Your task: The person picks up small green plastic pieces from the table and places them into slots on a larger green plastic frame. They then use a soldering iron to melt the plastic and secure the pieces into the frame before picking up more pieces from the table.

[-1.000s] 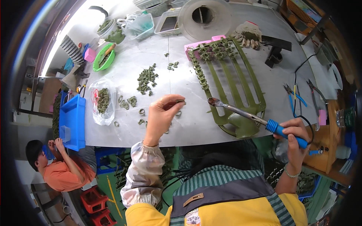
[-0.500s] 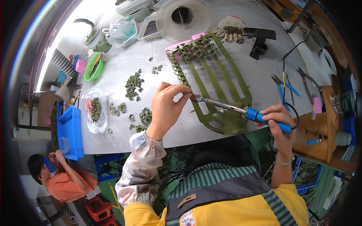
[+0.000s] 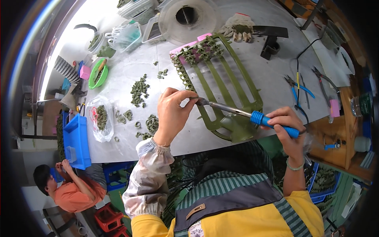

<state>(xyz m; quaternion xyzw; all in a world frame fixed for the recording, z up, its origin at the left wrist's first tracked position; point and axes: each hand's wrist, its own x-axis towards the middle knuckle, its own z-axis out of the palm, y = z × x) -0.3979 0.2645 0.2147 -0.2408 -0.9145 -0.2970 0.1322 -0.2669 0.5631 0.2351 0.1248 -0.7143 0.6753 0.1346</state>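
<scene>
My right hand (image 3: 285,125) is closed around the blue handle of a soldering iron (image 3: 231,110), whose metal shaft points left. Close to its flattened tip, my left hand (image 3: 175,110) pinches a tiny dark piece between thumb and forefinger; the fingers partly hide it, and I cannot tell whether the tip touches it. Under the iron lies a long-slotted olive-green frame (image 3: 236,85). Small green wax-like pieces are joined in a row along its left side and clustered on its far end, beside a pink block (image 3: 185,49).
Loose green pieces (image 3: 139,93) and green rings (image 3: 152,123) lie left of my left hand. Farther left are a plastic bag (image 3: 100,118), a green bowl (image 3: 98,73) and a blue tray (image 3: 77,138). Blue-handled pliers (image 3: 299,89) rest right. A person (image 3: 75,185) sits lower left.
My right hand and the soldering iron have shifted slightly left. My left hand keeps its pinch almost in place. The brownish look at the iron's tip is now greyer.
</scene>
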